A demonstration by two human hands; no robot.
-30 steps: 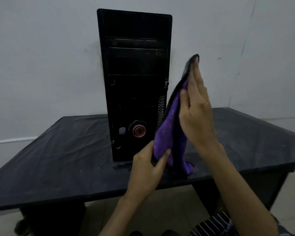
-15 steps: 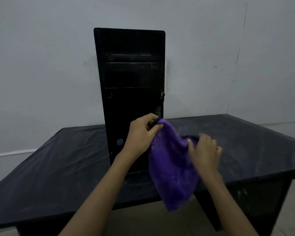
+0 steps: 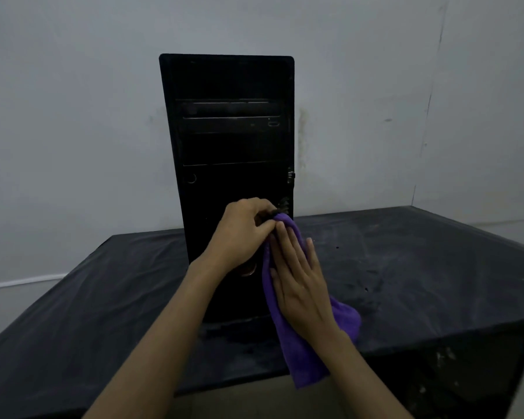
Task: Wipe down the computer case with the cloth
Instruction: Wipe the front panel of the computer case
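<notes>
Left hand: the left hand (image 3: 245,234), at frame centre, pinches the top corner of the cloth between curled fingers and thumb.
Right hand: the right hand (image 3: 300,282), just right of centre, lies flat on the cloth with fingers straight and slightly spread — pressing, not gripping.
Cloth: the purple cloth (image 3: 303,361) hangs from the pinch down past the table's front edge, soft and limp, likely light; it looks plush, so it should bunch easily — best held wadded or flat under a palm.
Computer case: the black computer case (image 3: 227,140) stands upright at upper centre on the table (image 3: 406,267), rigid and probably heavy; its drive-bay fronts look like the delicate parts.
Contact: whether the cloth touches the case's lower front cannot be told.
</notes>
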